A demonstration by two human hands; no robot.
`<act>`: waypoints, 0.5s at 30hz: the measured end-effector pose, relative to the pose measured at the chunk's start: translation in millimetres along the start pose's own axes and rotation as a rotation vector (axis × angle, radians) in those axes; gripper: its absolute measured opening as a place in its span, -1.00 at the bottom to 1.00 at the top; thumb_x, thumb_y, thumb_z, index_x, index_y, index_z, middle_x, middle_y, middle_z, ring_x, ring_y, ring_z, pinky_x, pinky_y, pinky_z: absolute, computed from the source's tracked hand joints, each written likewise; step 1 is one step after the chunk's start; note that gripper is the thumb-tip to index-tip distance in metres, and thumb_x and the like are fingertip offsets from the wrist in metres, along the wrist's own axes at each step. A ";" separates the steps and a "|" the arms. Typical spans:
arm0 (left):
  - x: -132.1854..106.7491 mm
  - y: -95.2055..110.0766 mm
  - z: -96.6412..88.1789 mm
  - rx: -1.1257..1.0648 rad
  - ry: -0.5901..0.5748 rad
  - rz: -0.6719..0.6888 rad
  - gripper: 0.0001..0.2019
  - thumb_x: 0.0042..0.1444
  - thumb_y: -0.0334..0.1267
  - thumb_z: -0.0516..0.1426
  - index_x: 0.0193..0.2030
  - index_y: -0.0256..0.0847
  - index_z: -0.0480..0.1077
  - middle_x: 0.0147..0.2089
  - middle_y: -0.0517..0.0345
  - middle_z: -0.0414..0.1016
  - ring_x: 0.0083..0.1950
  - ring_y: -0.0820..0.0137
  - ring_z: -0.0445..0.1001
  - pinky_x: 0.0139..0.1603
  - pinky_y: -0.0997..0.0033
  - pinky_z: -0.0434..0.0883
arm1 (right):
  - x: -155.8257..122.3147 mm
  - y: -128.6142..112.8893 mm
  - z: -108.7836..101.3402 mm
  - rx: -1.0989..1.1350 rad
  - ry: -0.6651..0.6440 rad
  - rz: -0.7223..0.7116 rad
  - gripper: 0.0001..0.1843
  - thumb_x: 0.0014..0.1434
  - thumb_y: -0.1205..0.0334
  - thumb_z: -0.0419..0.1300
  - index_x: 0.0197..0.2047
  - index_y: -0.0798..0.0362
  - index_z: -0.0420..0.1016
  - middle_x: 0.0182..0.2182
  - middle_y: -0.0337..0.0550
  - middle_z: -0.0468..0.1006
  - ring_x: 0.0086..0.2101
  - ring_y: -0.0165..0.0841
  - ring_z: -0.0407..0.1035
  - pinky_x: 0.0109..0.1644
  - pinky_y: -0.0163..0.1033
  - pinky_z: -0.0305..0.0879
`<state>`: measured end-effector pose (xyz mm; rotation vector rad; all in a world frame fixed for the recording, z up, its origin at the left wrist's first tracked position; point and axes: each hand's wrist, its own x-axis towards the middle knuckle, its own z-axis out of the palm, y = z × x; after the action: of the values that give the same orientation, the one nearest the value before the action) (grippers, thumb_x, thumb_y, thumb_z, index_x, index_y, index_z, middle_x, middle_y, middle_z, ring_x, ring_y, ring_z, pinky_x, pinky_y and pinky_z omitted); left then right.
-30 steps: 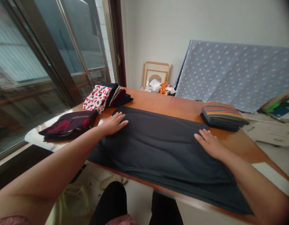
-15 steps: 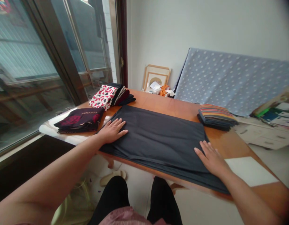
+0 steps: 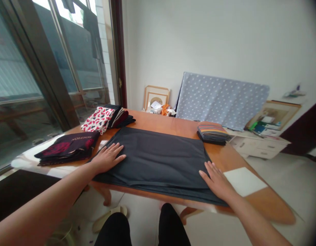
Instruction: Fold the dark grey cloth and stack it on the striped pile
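Item: your left hand [image 3: 108, 158], fingers spread apart, lay flat on the left part of a folded charcoal-black cloth [image 3: 153, 157], and your right hand [image 3: 215, 181], fingers likewise apart, rested on its near right corner, neither clamped on it. The cloth sat mid-table on an orange-brown wooden table [image 3: 163, 123]. Also listed there: a folded black-and-maroon printed cloth [image 3: 67, 147] left of it, a folded red-and-white patterned cloth [image 3: 98, 119] behind that, and a folded multicoloured striped cloth stack [image 3: 212, 132] at right.
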<state>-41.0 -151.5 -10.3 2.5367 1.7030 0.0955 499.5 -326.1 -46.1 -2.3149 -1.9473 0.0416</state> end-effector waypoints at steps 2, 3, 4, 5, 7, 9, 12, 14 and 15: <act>3.8 -3.9 -1.7 -0.008 -0.020 0.006 -0.21 0.26 0.33 -0.16 0.51 -0.05 0.03 0.56 0.09 -0.09 0.56 0.10 -0.18 0.48 -0.03 -0.10 | 2.5 2.6 -0.4 0.020 -0.015 -0.001 -0.05 0.30 -0.38 -0.22 0.49 0.17 0.01 0.46 0.06 -0.01 0.44 -0.09 -0.20 0.46 0.11 -0.14; 7.6 -6.7 -3.6 -0.011 -0.019 0.012 -0.20 0.25 0.34 -0.15 0.50 -0.07 0.06 0.55 0.07 -0.07 0.56 0.09 -0.15 0.48 -0.03 -0.08 | 6.4 4.6 -2.7 0.033 -0.011 -0.002 -0.06 0.29 -0.38 -0.19 0.48 0.15 0.04 0.45 0.05 0.02 0.43 -0.08 -0.17 0.46 0.12 -0.12; 12.8 -10.1 -5.9 -0.012 -0.008 0.020 -0.20 0.24 0.34 -0.13 0.48 -0.08 0.11 0.54 0.04 -0.03 0.55 0.08 -0.12 0.48 -0.01 -0.06 | 11.9 7.1 -6.3 0.047 0.004 -0.006 -0.08 0.29 -0.36 -0.16 0.47 0.13 0.08 0.44 0.05 0.06 0.42 -0.08 -0.13 0.45 0.12 -0.10; 19.3 -14.2 -8.6 -0.008 0.016 0.029 -0.21 0.23 0.34 -0.10 0.45 -0.10 0.17 0.53 0.01 0.02 0.54 0.07 -0.06 0.47 0.02 -0.02 | 18.9 9.9 -11.0 0.061 0.029 -0.010 -0.12 0.30 -0.33 -0.13 0.45 0.12 0.12 0.43 0.04 0.10 0.41 -0.08 -0.08 0.45 0.10 -0.07; 36.1 -23.1 -14.8 0.009 0.081 0.051 -0.24 0.22 0.31 -0.05 0.39 -0.12 0.26 0.47 -0.03 0.17 0.49 0.07 0.09 0.45 0.09 0.05 | 36.5 15.8 -22.3 0.081 0.094 -0.017 -0.22 0.32 -0.23 -0.09 0.41 0.12 0.21 0.38 0.06 0.20 0.38 -0.10 0.04 0.43 0.02 0.01; 56.3 -30.8 -21.4 0.032 0.132 0.066 -0.31 0.22 0.26 -0.03 0.34 -0.12 0.34 0.39 -0.04 0.30 0.41 0.07 0.23 0.41 0.14 0.13 | 58.1 20.5 -33.2 0.083 0.149 -0.027 -0.33 0.35 -0.09 -0.07 0.35 0.14 0.29 0.32 0.08 0.32 0.31 -0.14 0.19 0.39 -0.06 0.10; 88.3 -34.7 -31.6 0.052 0.172 0.041 -0.42 0.25 0.14 -0.03 0.27 -0.11 0.39 0.31 -0.03 0.40 0.32 0.08 0.34 0.33 0.18 0.23 | 95.7 23.1 -43.8 0.065 0.171 -0.031 -0.45 0.32 0.08 -0.03 0.28 0.10 0.38 0.22 0.04 0.45 0.18 -0.16 0.36 0.30 -0.11 0.22; 108.7 -31.8 -37.7 0.051 0.186 0.000 -0.47 0.26 0.05 -0.02 0.26 -0.10 0.40 0.30 -0.03 0.40 0.28 0.10 0.38 0.26 0.22 0.30 | 122.4 21.6 -46.3 0.058 0.151 -0.022 -0.48 0.29 0.16 0.00 0.26 0.08 0.40 0.17 0.02 0.50 0.14 -0.17 0.40 0.26 -0.13 0.24; 118.5 -29.2 -40.3 0.050 0.190 -0.014 -0.49 0.26 0.01 -0.02 0.26 -0.11 0.39 0.30 -0.03 0.39 0.27 0.11 0.39 0.24 0.23 0.33 | 135.5 20.1 -46.5 0.055 0.140 -0.015 -0.49 0.27 0.19 0.02 0.25 0.08 0.41 0.16 0.02 0.51 0.13 -0.17 0.41 0.25 -0.14 0.24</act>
<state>-27.0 -29.4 27.2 2.6257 1.8100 0.3061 547.3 -199.5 5.3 -2.2049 -1.8722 -0.0656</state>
